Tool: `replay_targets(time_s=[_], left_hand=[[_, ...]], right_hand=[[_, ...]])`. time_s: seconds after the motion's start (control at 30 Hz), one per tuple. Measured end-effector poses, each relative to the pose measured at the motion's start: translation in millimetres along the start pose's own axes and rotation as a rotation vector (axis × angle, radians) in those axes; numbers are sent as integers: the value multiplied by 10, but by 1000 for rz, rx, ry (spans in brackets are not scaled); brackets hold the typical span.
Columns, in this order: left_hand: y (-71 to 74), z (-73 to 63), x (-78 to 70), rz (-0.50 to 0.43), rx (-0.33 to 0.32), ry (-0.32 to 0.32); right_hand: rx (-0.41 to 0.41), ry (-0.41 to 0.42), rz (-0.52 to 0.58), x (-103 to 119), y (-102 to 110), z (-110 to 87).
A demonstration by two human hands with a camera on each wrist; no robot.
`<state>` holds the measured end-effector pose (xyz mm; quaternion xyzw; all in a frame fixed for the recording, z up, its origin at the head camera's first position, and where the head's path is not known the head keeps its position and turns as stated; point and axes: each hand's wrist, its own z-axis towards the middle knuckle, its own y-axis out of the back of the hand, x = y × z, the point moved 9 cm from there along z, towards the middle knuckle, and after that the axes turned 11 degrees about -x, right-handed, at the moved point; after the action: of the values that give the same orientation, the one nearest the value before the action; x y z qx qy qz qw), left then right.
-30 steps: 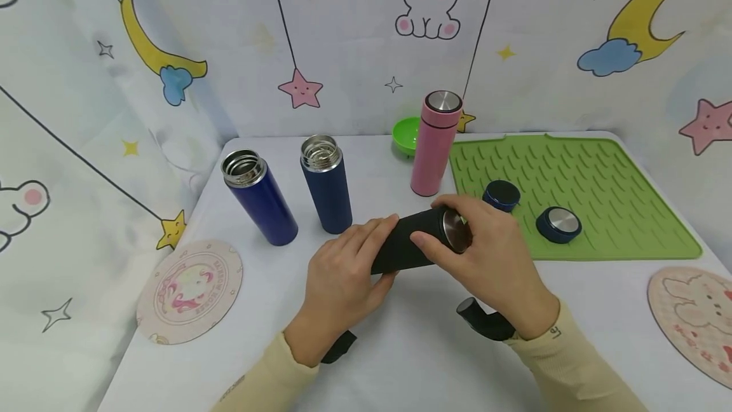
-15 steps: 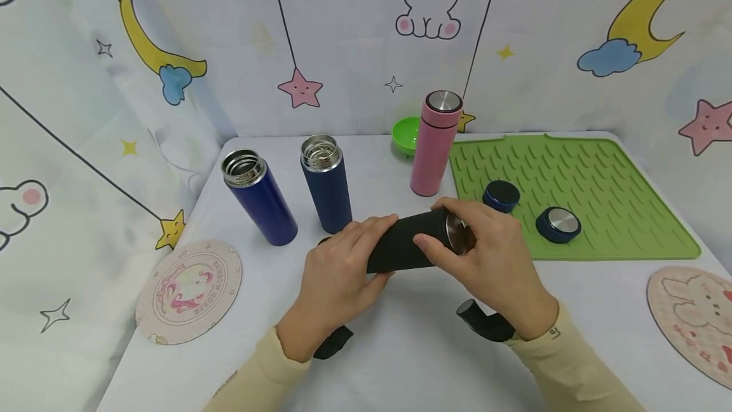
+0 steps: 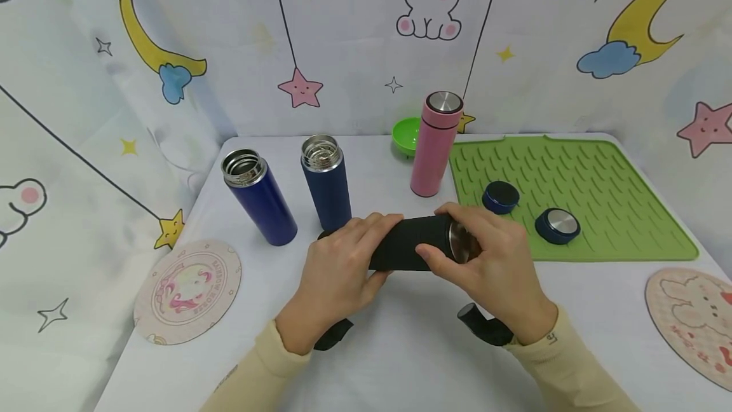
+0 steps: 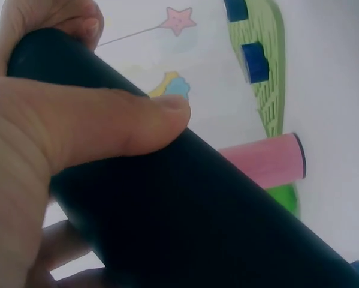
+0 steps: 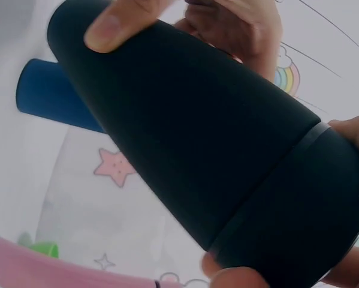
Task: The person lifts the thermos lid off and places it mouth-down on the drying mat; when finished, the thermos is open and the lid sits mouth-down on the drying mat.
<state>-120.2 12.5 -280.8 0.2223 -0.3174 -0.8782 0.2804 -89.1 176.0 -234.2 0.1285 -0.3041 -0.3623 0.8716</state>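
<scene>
Above the white table [image 3: 400,361]: the black bottle [image 3: 408,243], lying almost level.
Its long axis runs sideways from the left hand [image 3: 340,272], which grips it, to the right hand [image 3: 497,256], which holds the cap [image 5: 305,204]. Whether the cap is loose, the dark wrist views do not clearly show.

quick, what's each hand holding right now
Left hand: holding the black bottle by its body.
Right hand: gripping the same bottle's lid.
</scene>
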Motion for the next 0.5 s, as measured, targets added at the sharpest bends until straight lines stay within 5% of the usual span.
replay_targets(time_s=[0.23,0.5], left_hand=[[-3,4,14,-9,47,-20],[-11,-27,49,-124,140,-43]], right_hand=[[-49,116,-22,123,36,-83],[-2,249,46,235,24,-147]])
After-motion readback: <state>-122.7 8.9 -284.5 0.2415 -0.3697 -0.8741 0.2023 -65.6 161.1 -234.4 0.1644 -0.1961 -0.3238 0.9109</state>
